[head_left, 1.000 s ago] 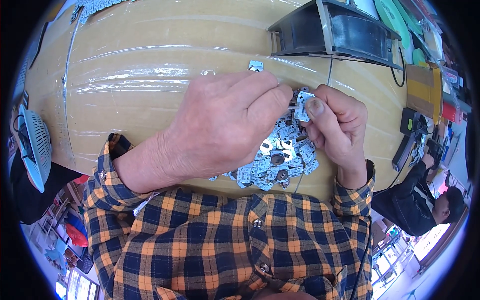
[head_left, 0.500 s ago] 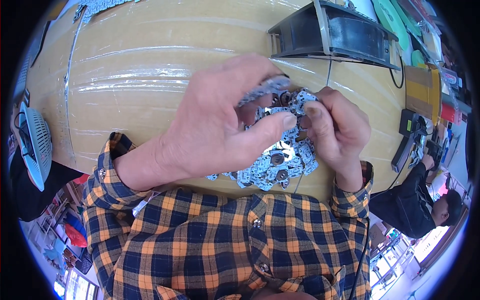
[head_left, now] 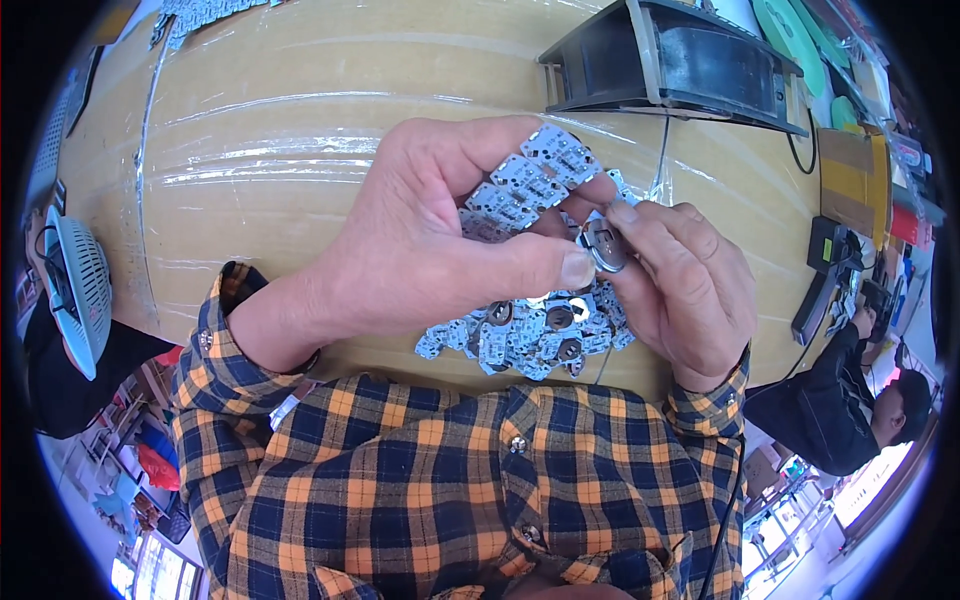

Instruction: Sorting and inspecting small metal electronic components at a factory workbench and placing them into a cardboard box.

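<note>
The hands (head_left: 412, 230) hide part of the pile of small boards (head_left: 515, 345) beneath them.

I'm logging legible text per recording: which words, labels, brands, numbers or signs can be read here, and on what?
None can be read with certainty.
Circuit boards in the left hand: any print too small.
Round metal part at the right hand: nothing legible.
Black device at right: yellow-green label, too small.
Cardboard box beyond it: any print too blurred.
</note>
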Tool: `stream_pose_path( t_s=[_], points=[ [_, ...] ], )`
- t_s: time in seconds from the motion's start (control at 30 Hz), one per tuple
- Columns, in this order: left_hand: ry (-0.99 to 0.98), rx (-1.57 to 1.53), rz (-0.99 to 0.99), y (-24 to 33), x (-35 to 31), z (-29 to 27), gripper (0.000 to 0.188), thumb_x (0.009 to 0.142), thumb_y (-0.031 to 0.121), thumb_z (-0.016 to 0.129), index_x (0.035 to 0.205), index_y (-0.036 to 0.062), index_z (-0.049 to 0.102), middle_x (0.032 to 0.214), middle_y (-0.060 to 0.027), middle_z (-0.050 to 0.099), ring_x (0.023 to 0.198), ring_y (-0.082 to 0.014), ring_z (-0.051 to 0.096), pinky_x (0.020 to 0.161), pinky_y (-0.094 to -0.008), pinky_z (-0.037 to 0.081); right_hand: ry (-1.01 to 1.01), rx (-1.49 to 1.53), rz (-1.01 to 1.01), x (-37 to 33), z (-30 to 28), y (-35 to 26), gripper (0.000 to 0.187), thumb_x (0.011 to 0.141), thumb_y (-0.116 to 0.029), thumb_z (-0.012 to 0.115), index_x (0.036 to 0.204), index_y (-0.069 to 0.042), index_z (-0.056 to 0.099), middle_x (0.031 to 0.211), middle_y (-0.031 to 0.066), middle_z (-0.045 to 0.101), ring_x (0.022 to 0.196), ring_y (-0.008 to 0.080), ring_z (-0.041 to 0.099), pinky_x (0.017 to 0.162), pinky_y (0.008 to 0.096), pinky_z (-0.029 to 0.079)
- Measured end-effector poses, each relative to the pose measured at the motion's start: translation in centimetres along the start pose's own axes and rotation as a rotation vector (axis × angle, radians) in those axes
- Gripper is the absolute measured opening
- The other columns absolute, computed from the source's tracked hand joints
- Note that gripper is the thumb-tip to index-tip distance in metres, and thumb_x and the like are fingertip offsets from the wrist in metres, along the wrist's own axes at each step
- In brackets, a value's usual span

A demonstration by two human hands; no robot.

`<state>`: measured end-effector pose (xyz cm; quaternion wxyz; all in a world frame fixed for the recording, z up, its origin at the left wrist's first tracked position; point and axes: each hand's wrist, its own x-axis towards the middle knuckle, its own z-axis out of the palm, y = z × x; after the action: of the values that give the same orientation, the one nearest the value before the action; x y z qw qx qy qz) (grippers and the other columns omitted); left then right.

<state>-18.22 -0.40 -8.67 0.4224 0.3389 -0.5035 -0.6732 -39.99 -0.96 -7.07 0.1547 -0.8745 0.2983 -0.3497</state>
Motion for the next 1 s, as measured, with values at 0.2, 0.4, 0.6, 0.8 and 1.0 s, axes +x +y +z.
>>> stream_pose_path(
  t_s=[0.2,0.4,0.6,0.8,1.0],
  points=[
    [-0.022,0.009,-0.01,0.5,-0.1,0.0,0.034,0.075,0.004,0.077,0.107,0.0012,0.068,0.097,-0.0043,0.069,0.083,-0.0086,0.063,0.074,-0.022,0.05,0.015,-0.009,0.039,-0.2,-0.5,-0.9,0.034,0.073,0.002,0.076,0.105,0.004,0.064,0.09,0.018,0.067,0.068,0.0272,0.066,0.057,0.0301,0.052],
    [-0.016,-0.02,0.0,0.0,-0.2,0.0,0.029,0.074,0.003,0.077,0.103,0.0021,0.07,0.097,-0.0032,0.067,0.083,-0.0085,0.061,0.074,-0.0222,0.049,-0.054,-0.083,-0.089,-0.2,-1.1,-0.8,0.033,0.073,0.007,0.072,0.105,0.002,0.065,0.093,0.0165,0.065,0.068,0.0258,0.066,0.056,0.0306,0.052],
    [0.006,0.005,-0.034,0.2,-0.4,-0.1,0.029,0.074,0.004,0.076,0.102,0.001,0.069,0.097,-0.0046,0.068,0.083,-0.0089,0.062,0.074,-0.0225,0.05,-0.087,-0.138,-0.103,-0.1,-1.2,-1.4,0.035,0.071,0.01,0.072,0.105,0.005,0.064,0.091,0.0175,0.065,0.062,0.0242,0.063,0.054,0.0294,0.051],
    [0.104,-0.052,-0.062,0.1,0.1,-0.4,0.031,0.074,0.0,0.071,0.105,-0.0004,0.067,0.097,-0.0067,0.068,0.083,-0.0092,0.062,0.076,-0.0238,0.051,-0.004,-0.001,-0.038,-0.3,-0.9,-1.1,0.024,0.079,0.007,0.069,0.102,0.003,0.062,0.085,0.0166,0.066,0.062,0.0242,0.063,0.052,0.0283,0.049],
    [0.009,0.054,0.132,-0.1,-0.2,0.1,0.035,0.072,-0.006,0.069,0.107,0.0,0.067,0.102,-0.0074,0.065,0.09,-0.0102,0.061,0.077,-0.023,0.049,-0.009,-0.012,0.029,-0.4,-1.1,-1.3,0.025,0.082,0.002,0.069,0.105,0.001,0.06,0.087,0.0168,0.067,0.065,0.0257,0.065,0.055,0.0297,0.05]
  ],
)
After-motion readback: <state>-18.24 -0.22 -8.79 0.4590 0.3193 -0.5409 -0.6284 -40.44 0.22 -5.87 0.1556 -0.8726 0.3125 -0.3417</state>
